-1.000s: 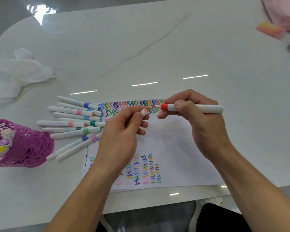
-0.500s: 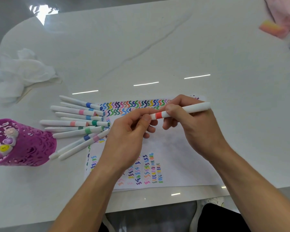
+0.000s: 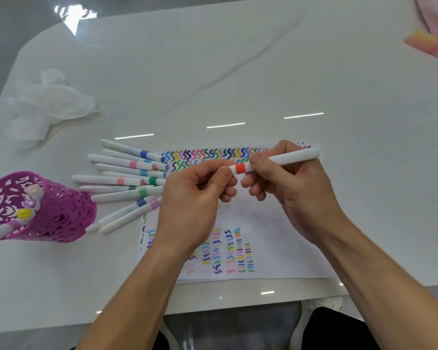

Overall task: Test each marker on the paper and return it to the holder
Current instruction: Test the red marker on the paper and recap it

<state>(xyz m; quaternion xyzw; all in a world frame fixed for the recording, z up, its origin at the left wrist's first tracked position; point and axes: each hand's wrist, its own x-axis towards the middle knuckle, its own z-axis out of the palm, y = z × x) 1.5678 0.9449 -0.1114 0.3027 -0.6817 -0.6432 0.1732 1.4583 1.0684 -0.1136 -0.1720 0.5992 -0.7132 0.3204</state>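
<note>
A white marker with a red band point(image 3: 276, 161) is held level above the paper point(image 3: 271, 223). My right hand point(image 3: 293, 190) grips its barrel, and my left hand point(image 3: 195, 198) pinches the cap on its left end. The paper carries rows of coloured squiggles along its top and lower middle. Several white markers with coloured bands point(image 3: 127, 183) lie in a loose fan left of the paper. A purple openwork holder point(image 3: 48, 213) stands at the left edge with one marker point(image 3: 3, 231) in it.
Crumpled white tissue point(image 3: 41, 107) lies at the far left of the white marble table point(image 3: 238, 72). A pink-orange block point(image 3: 427, 42) and pink fabric sit at the far right corner. The table's front edge runs just below the paper.
The cap in my left hand and the red marker in my right were apart; they have come together, and the cap now sits on the tip.
</note>
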